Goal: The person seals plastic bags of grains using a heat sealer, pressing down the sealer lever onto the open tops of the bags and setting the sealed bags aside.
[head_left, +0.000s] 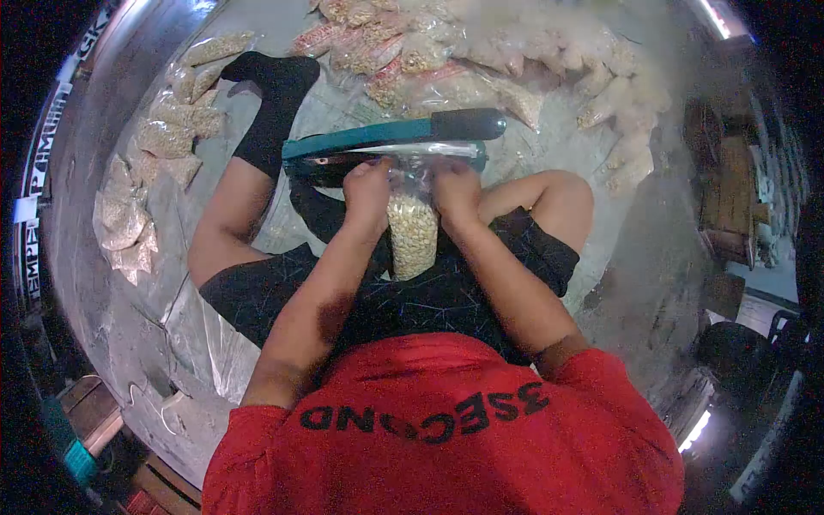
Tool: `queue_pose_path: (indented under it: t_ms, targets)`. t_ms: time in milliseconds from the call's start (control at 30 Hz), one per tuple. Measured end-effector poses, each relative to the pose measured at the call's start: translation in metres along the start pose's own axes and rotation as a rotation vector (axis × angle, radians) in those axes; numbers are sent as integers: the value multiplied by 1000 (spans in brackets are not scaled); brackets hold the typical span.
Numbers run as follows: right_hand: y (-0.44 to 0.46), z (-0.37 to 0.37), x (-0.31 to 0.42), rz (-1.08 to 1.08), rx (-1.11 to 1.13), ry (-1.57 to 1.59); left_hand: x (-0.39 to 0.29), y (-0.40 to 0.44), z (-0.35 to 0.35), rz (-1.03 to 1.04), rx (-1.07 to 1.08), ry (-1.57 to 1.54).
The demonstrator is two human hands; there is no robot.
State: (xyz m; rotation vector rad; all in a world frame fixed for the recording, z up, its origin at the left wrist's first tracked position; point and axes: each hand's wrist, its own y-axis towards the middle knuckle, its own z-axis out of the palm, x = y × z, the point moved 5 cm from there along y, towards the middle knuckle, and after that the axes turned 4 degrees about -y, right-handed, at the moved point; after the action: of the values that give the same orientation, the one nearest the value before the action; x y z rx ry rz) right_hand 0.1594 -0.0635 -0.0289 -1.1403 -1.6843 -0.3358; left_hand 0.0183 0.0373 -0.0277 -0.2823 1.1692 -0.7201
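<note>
A clear plastic bag [414, 236] full of pale, bean-like pieces hangs upright in front of my lap. My left hand [367, 190] is closed on the left side of the bag's top, and my right hand [457, 187] pinches the right side. Just beyond both hands lies a teal hand-lever bag sealer [369, 133] with a black grip, its lever raised over the base. The bag's upper edge reaches toward the sealer's base; whether it lies inside the jaws I cannot tell.
Many filled bags [378, 43] lie heaped on the floor sheet [549, 146] at the far side. More filled bags [167, 129] line the left. My black-socked foot [279, 77] stretches out near them. Dark furniture and a wooden object [728, 189] stand at the right.
</note>
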Motion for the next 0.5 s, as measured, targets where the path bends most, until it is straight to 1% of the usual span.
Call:
queue_pose_path:
  t_ms: [67, 100, 200, 267, 300, 367, 400, 467, 500]
  targets:
    - [-5, -1, 12, 64, 23, 114, 2, 3, -1, -12, -14, 0]
    - [-5, 0, -2, 88, 24, 99, 15, 5, -3, -39, -23, 0]
    - [5, 9, -8, 103, 10, 155, 13, 14, -1, 14, 3, -61]
    - [5, 9, -4, 53, -4, 204, 7, 14, -5, 26, -82, 94]
    - [10, 12, -12, 53, -4, 206, 11, 18, -7, 27, -82, 95]
    - [21, 19, -34, 19, -17, 70, 20, 26, -17, 100, -121, 87]
    - [21, 17, -28, 14, -22, 73, 17, 24, -16, 104, -115, 86]
    - [15, 15, -26, 123, 25, 218, 11, 19, -12, 119, -50, 127]
    - [17, 15, -27, 122, 23, 219, 14, 22, -12, 120, -47, 127]
